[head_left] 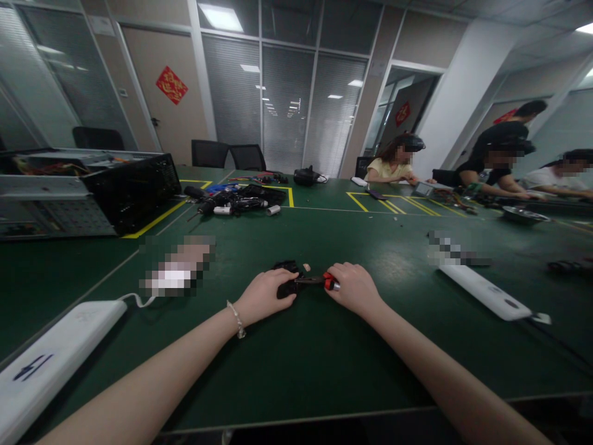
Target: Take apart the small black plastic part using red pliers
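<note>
A black part [287,267], its exact kind too small to tell, lies under the fingers of my left hand [262,295], which is closed on it at the middle of the green table. My right hand [356,285] grips the red handles of a pair of pliers [312,280]. The dark jaws point left and reach the edge of the black part; whether they bite on it I cannot tell. Just beyond the jaws lies a small tan piece [306,267].
White power strips [69,346] lie on the left and right [486,289]. An open computer case [134,194] stands at the back left. Near it are a power drill [204,205] and a heap of black parts. Several people sit or stand across the table [259,377].
</note>
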Motion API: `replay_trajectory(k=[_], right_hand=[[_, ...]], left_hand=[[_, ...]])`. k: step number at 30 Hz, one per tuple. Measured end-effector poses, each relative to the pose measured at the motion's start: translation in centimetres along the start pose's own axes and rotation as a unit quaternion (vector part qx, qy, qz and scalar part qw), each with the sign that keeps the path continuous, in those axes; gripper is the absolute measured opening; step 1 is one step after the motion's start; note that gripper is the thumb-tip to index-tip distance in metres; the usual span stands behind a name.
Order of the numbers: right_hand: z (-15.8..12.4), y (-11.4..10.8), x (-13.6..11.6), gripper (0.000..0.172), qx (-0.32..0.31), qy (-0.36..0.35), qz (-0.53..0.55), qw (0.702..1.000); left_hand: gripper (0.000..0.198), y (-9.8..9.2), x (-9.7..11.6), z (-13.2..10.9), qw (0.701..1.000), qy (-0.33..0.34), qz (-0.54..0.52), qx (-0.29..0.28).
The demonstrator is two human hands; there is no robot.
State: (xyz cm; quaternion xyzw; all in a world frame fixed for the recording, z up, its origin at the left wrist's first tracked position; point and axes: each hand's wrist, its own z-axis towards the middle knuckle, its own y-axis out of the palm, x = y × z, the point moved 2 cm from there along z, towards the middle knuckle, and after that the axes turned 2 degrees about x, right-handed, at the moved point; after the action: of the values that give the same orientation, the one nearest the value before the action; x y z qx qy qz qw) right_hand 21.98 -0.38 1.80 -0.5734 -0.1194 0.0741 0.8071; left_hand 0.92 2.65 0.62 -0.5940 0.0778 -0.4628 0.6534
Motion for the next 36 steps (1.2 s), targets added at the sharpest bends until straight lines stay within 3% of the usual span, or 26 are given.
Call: replay_trajectory(k=[36], right_hand=[[0.03,-0.14,-0.02,0.018,-0.007,0.003,-0.009,1.0]], left_hand=[[0.041,0.17,-0.1,0.11,1.0,0.007,0.001,0.003]])
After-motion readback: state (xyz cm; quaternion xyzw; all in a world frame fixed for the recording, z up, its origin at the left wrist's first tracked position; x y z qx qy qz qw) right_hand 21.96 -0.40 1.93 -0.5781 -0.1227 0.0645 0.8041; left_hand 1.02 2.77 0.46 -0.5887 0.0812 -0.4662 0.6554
